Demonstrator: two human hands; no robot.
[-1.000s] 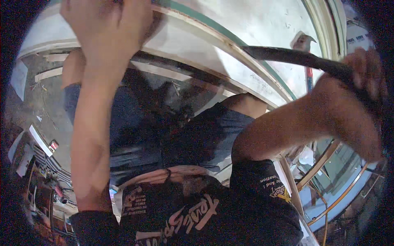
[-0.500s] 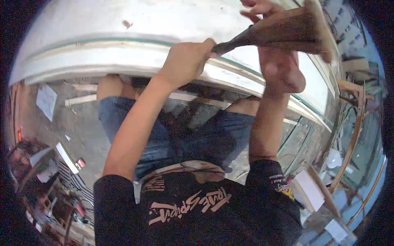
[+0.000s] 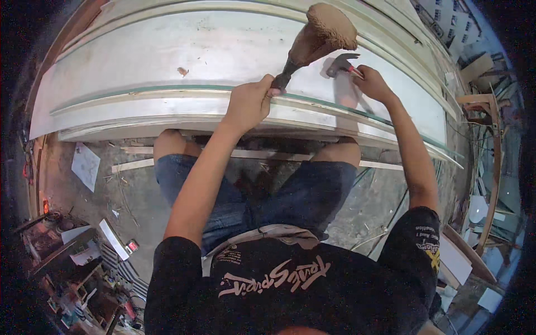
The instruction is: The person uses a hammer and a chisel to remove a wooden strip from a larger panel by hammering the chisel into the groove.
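In the head view, the left hand (image 3: 248, 103) is closed around the dark metal shank of a chisel (image 3: 312, 42). The chisel has a thick brown wooden handle whose far end is frayed and mushroomed. It tilts up and to the right from the fist, with the handle end far from the person and above the pale panel (image 3: 167, 56).

To the right of it, the right hand (image 3: 371, 84) is wrapped around the red-and-dark grip of a claw hammer (image 3: 340, 64). The hammer's grey steel head lies just beside the chisel's handle and low over the panel, its claw pointing right.

The panel is a long, curved, whitish frame with a thin green line along its near edge. It stretches from left to right across the person's knees. Wood strips (image 3: 134, 164) lie on the concrete floor beneath.
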